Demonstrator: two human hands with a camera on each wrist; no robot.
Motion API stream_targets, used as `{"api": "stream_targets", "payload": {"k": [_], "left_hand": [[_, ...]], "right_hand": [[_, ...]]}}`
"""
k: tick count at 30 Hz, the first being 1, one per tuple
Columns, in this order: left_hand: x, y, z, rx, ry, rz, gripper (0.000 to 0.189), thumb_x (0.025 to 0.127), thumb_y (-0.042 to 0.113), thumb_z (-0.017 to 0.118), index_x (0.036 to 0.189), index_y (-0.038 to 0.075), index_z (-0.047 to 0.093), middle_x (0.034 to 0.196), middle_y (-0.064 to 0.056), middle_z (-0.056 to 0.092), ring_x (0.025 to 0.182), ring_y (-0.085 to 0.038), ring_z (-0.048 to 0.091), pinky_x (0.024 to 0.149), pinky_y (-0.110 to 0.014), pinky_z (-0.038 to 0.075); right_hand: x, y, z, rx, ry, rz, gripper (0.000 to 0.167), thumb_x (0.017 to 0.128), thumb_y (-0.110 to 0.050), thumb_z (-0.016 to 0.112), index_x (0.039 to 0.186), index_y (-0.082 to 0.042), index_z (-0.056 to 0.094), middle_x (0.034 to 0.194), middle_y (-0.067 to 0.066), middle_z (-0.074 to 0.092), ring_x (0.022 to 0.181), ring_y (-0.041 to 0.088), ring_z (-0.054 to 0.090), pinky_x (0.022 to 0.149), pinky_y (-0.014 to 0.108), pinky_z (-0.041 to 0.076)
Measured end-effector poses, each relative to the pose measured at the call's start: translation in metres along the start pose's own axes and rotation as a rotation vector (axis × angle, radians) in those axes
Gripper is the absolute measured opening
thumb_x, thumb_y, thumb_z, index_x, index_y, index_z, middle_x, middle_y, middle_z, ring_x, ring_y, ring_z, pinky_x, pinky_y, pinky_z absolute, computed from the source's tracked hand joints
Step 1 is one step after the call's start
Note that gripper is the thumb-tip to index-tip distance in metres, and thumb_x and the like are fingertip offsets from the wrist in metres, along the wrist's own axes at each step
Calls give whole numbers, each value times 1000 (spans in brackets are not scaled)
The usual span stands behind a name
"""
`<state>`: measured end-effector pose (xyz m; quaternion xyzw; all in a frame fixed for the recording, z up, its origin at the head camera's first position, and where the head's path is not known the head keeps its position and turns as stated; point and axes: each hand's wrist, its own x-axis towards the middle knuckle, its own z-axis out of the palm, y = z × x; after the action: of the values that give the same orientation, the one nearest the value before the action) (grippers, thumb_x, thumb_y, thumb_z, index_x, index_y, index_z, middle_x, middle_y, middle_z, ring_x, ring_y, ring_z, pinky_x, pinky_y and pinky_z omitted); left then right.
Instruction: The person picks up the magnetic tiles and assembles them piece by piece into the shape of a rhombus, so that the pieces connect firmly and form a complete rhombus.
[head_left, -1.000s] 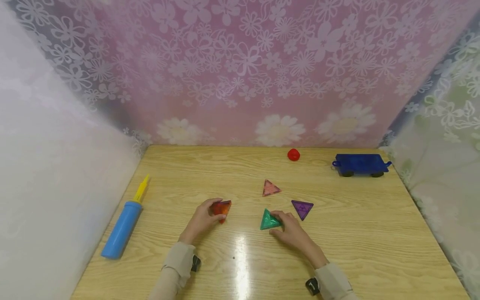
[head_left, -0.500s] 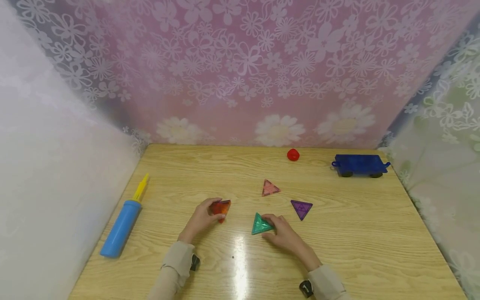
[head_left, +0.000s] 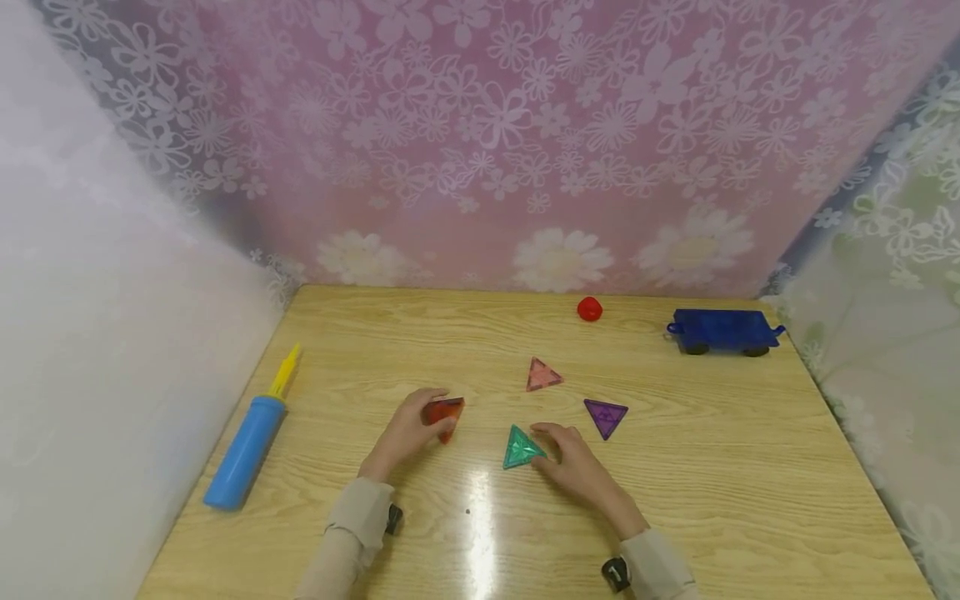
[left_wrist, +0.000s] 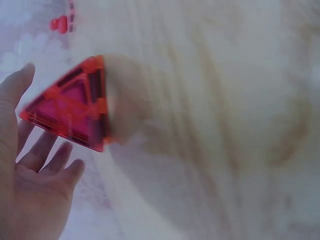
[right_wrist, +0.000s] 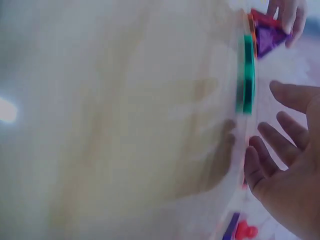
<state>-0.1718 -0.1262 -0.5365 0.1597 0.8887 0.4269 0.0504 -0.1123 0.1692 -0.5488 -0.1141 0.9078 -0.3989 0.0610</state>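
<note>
My left hand [head_left: 403, 432] curves around a small standing pyramid of red, orange and purple triangular magnetic tiles [head_left: 450, 408]. In the left wrist view its fingers spread loosely around one corner of the red-orange pyramid [left_wrist: 72, 107], with no firm grip visible. A green triangular tile [head_left: 519, 448] lies flat on the table to the pyramid's right. Beside it is my right hand [head_left: 581, 468], thumb near the tile's right corner; contact there is unclear. The right wrist view shows the right hand [right_wrist: 295, 150] with fingers spread apart from the green tile's edge [right_wrist: 248, 75].
Behind the hands lie a pink triangular tile [head_left: 542, 375] and a purple one [head_left: 606, 417]. Farther back are a small red piece [head_left: 590, 309] and a blue wheeled toy cart [head_left: 724, 331]. A blue-and-yellow hand pump [head_left: 247, 450] lies along the table's left side.
The right hand slid the green tile left toward the pyramid, then loosened its fingers from it. The left hand's fingers have loosened around the pyramid, which has stayed in place.
</note>
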Motion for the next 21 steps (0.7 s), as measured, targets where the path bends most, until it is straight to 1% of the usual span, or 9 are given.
{"api": "stream_targets", "payload": {"k": [3,6,7,8,11,13,14,18,21], "left_hand": [[-1,10,0,69,29,86,44,88,21,69,127,4,58,134,-15,52,132,-36,38,104,-54,37],[-2,22,4,140,53,209,37,89,15,68,123,2,60,131,-15,53,134,-36,36,106,-51,36],[-3,25,7,157,52,251,36,88,13,68,122,2,60,130,-15,54,133,-36,37,106,-50,36],[-3,29,10,170,41,285,35,88,12,68,121,2,60,130,-14,54,133,-36,37,107,-49,36],[-5,39,21,182,-31,357,34,90,11,66,122,2,60,129,-15,54,133,-36,37,108,-48,34],[-8,43,30,173,-101,354,35,91,14,64,124,3,58,130,-15,54,134,-35,36,109,-48,33],[-9,45,34,171,-137,341,36,92,16,63,126,4,57,131,-14,53,135,-34,35,110,-48,32],[-15,48,49,117,-264,226,43,94,24,61,133,7,53,138,-10,49,138,-31,30,110,-49,31],[-18,48,58,85,-327,160,49,94,30,61,137,10,49,144,-7,44,140,-30,26,110,-49,32]], "right_hand": [[1,6,-11,2,75,11,44,87,-12,68,129,-6,55,126,13,57,108,28,51,92,49,45],[3,15,-24,-17,140,2,42,87,-9,69,127,-3,57,124,18,57,105,34,53,86,51,47],[3,18,-28,-29,154,-7,42,87,-9,69,126,-1,57,119,19,58,101,34,53,84,50,47],[4,21,-33,-32,166,-14,42,87,-7,68,126,1,57,115,20,59,96,33,53,80,49,47],[3,32,-44,-71,208,-8,41,87,-7,68,124,5,57,113,22,60,96,33,51,81,47,45],[3,40,-51,-93,229,4,41,86,-7,68,124,7,57,111,23,61,96,35,49,81,47,43],[2,44,-53,-103,242,13,41,86,-7,68,123,7,57,114,24,61,100,37,49,85,48,42],[0,56,-63,-162,275,7,45,84,-6,70,123,10,54,121,30,56,110,44,47,94,53,31],[-2,61,-68,-173,253,16,51,84,-8,70,126,11,49,129,33,49,119,48,41,99,58,23]]}}
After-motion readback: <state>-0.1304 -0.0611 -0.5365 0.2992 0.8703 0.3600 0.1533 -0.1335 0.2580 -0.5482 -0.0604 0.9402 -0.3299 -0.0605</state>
